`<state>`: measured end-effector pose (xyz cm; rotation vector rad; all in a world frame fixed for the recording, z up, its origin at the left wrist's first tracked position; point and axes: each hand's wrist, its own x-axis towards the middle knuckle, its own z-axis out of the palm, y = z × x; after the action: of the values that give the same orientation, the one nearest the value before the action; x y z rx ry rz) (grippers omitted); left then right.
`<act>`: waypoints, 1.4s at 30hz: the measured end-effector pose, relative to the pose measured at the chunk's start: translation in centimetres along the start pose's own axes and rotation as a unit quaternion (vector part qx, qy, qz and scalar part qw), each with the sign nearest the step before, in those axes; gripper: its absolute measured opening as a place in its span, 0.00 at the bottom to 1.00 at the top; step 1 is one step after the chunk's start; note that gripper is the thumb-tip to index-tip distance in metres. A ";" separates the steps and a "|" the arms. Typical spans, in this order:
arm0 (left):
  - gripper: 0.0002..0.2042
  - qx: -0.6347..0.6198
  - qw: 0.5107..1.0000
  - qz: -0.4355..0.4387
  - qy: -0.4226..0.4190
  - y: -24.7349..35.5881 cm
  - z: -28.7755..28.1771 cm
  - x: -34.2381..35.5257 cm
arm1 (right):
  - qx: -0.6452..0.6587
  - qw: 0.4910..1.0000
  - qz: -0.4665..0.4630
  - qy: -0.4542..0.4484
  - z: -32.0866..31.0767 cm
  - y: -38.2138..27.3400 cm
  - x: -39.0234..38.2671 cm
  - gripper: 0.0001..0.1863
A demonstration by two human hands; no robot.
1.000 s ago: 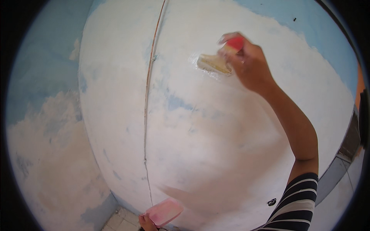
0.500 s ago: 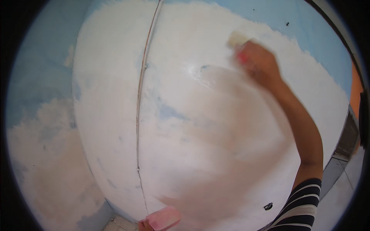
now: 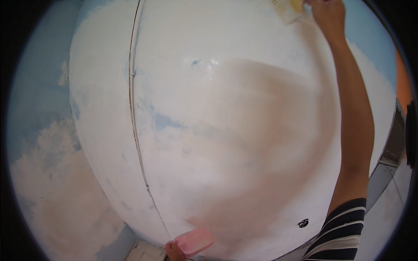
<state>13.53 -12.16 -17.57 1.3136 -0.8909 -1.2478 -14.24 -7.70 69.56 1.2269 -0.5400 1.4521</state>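
Note:
High at the upper right, my right hand (image 3: 328,16) is closed round the handle of a wide flat paintbrush (image 3: 287,11) with pale, yellowish bristles. The brush is against or close to the wall; I cannot tell which, and the top edge of the view cuts it off. Down at the bottom, my left hand (image 3: 174,251) grips the side of a pink plastic container (image 3: 196,241). What is inside it does not show. In front of me, the wall (image 3: 196,143) is mostly whitish over light blue, with a wet shine near its upper middle.
A thin cable (image 3: 131,95) runs down the wall left of centre. To the left, a side wall (image 3: 39,100) meets it at a corner, blue above and patchy white below. A small black fitting (image 3: 303,223) sits low on the wall. Floor tiles (image 3: 146,251) show at the bottom.
My right hand has moved up and to the right with the paintbrush. The view has shifted, so the cable and wall marks sit farther left. My left hand still grips the pink container.

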 end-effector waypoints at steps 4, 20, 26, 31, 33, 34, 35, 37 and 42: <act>0.13 -0.043 0.998 0.053 0.015 3.9 2.0 -2.8 | -0.118 0.981 -0.084 -0.132 -2.8 -0.9 -3.1 0.09; 0.13 0.252 0.933 0.258 0.001 6.9 8.0 -8.0 | 0.029 0.995 -0.069 -0.061 -11.1 9.5 -1.8 0.09; 0.09 -0.125 0.992 -0.025 -0.005 7.4 12.8 -9.0 | -0.238 0.957 -0.138 -0.092 -15.1 9.5 -4.3 0.09; 0.09 0.117 0.959 0.258 -0.011 4.0 12.5 -10.5 | -0.143 0.740 -0.459 -0.469 -18.6 1.6 -22.3 0.17; 0.11 -0.146 0.988 -0.054 -0.020 7.1 15.0 -11.5 | 0.111 0.800 -0.358 -0.469 -22.0 -0.8 -27.7 0.12; 0.12 -0.020 0.994 0.098 -0.046 7.3 15.2 -11.3 | 0.147 0.800 -0.301 -0.498 -23.5 -2.6 -28.4 0.12; 0.13 0.094 0.962 0.254 -0.036 7.6 15.4 -11.2 | 0.153 0.801 -0.288 -0.502 -25.2 -3.0 -29.6 0.12; 0.13 0.010 0.993 0.111 -0.023 8.6 15.4 -10.8 | 0.261 0.765 -0.056 -0.586 -27.9 -3.2 -33.1 0.11; 0.09 -0.115 0.993 0.009 0.001 8.9 14.4 -11.3 | 0.354 0.800 0.404 -0.267 -31.7 -6.6 -41.5 0.12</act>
<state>-1.18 -5.36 -5.25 1.1210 -0.7310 -1.2936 -26.40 2.94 19.43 2.2128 -1.0461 2.1321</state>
